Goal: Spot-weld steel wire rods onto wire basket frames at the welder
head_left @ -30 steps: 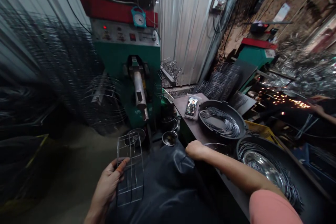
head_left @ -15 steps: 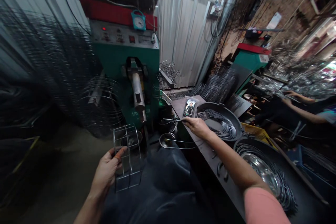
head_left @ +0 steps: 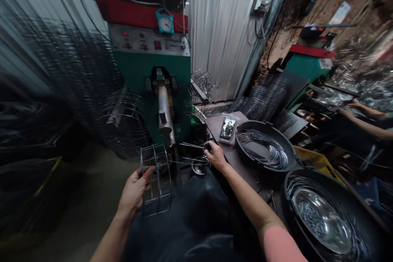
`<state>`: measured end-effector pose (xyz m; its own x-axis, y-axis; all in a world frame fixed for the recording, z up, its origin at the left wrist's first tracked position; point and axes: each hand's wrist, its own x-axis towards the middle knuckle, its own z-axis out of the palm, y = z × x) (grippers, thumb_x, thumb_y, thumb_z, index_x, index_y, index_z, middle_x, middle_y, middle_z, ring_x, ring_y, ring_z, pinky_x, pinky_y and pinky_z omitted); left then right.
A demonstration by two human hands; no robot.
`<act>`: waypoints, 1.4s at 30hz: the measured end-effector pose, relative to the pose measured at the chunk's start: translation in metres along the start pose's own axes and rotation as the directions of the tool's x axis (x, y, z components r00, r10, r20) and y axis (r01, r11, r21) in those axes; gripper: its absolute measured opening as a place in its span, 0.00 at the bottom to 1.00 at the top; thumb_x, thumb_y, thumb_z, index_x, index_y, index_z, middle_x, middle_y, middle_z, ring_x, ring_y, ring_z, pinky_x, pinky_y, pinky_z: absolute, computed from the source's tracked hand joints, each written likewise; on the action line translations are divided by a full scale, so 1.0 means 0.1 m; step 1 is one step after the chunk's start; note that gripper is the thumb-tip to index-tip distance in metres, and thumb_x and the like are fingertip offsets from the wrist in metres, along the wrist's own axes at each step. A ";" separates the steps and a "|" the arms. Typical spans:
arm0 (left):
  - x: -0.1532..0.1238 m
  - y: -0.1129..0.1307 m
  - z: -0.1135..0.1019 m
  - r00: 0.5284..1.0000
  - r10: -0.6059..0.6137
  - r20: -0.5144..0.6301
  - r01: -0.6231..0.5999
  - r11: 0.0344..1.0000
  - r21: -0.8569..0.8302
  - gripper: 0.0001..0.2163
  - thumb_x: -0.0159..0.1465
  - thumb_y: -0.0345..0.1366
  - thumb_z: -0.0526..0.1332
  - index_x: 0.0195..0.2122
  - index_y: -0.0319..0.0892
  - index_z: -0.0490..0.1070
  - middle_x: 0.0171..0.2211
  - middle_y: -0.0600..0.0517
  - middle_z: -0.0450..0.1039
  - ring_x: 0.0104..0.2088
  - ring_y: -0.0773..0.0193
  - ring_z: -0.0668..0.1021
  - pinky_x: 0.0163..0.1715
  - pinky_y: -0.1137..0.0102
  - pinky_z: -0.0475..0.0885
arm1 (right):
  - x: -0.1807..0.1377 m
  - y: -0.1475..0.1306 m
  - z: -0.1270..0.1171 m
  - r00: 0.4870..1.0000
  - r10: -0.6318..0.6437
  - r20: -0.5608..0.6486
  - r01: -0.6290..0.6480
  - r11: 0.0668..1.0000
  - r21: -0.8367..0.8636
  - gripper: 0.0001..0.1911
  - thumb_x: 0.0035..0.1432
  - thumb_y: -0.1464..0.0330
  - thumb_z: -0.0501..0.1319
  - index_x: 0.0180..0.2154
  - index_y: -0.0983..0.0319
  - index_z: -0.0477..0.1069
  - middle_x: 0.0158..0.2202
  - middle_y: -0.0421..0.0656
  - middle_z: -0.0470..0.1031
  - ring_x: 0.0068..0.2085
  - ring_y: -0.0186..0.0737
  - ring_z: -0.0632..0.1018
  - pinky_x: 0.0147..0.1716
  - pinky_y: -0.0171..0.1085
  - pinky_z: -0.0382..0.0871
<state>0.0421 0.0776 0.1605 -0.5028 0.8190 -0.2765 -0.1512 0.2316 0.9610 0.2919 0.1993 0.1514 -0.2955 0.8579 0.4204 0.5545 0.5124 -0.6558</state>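
My left hand (head_left: 135, 190) grips the left side of a curved wire rack frame (head_left: 156, 180) and holds it upright above my dark apron. My right hand (head_left: 215, 155) is closed on a bent wire piece (head_left: 188, 153) whose two prongs point left toward the frame. Both sit just below the silver arm (head_left: 164, 108) of the green welding machine (head_left: 153, 65). A small metal bowl (head_left: 199, 166) lies under the wire, close to my right hand.
A phone (head_left: 227, 128) lies on the brown bench beside a black pan (head_left: 264, 149) of bent wires. A second black pan (head_left: 325, 213) with a steel bowl sits nearer right. Wire racks are stacked at left. Another person's arm (head_left: 365, 123) works at far right.
My right hand moved from the bench edge to the wire pan, took a bent wire, and brought it left toward the frame. My left hand raised the frame nearer the machine.
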 end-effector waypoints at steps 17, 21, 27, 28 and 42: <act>0.31 -0.08 0.05 0.998 -0.066 0.001 0.065 0.986 -0.155 0.25 0.32 0.47 0.71 0.29 0.39 0.70 0.16 0.61 0.59 0.16 0.76 0.60 0.13 0.81 0.57 | 0.12 0.03 0.27 0.991 -0.018 0.134 0.011 0.999 0.048 0.08 0.58 0.64 0.56 0.37 0.58 0.72 0.36 0.40 0.72 0.38 0.35 0.73 0.38 0.32 0.64; 0.32 -0.05 0.06 0.998 -0.063 -0.005 0.061 0.985 -0.159 0.25 0.30 0.46 0.71 0.29 0.39 0.71 0.17 0.60 0.61 0.16 0.76 0.60 0.13 0.80 0.59 | 0.16 0.04 0.31 0.995 -0.056 0.079 0.048 0.993 0.104 0.09 0.59 0.64 0.56 0.38 0.57 0.72 0.35 0.41 0.71 0.37 0.34 0.73 0.38 0.31 0.64; 0.33 -0.05 0.06 0.999 -0.053 -0.005 0.052 0.987 -0.155 0.25 0.29 0.46 0.71 0.28 0.40 0.71 0.23 0.57 0.66 0.18 0.77 0.62 0.14 0.80 0.60 | 0.20 0.06 0.36 0.993 -0.116 0.035 0.115 0.993 0.031 0.07 0.58 0.66 0.57 0.36 0.57 0.74 0.33 0.41 0.72 0.37 0.35 0.72 0.40 0.34 0.60; 0.34 -0.05 0.06 0.999 -0.048 -0.006 0.046 0.987 -0.153 0.25 0.30 0.46 0.71 0.28 0.40 0.71 0.23 0.57 0.66 0.18 0.76 0.62 0.14 0.80 0.60 | 0.20 0.07 0.36 0.992 -0.121 0.023 0.120 0.993 0.018 0.07 0.58 0.66 0.58 0.36 0.57 0.74 0.33 0.41 0.72 0.38 0.35 0.72 0.41 0.35 0.59; 0.35 -0.01 0.24 0.999 -0.034 0.032 0.041 0.967 -0.252 0.22 0.34 0.45 0.70 0.28 0.38 0.69 0.21 0.58 0.64 0.15 0.78 0.57 0.11 0.80 0.51 | 0.32 0.14 0.39 0.979 -0.205 -0.013 0.205 0.976 0.068 0.09 0.60 0.65 0.55 0.35 0.58 0.74 0.33 0.41 0.72 0.37 0.37 0.73 0.42 0.39 0.58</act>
<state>0.0445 0.1186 0.1505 -0.4702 0.8269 -0.3083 -0.3814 0.1247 0.9160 0.2601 0.2357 0.1315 -0.3924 0.7343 0.5538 0.4280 0.6788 -0.5967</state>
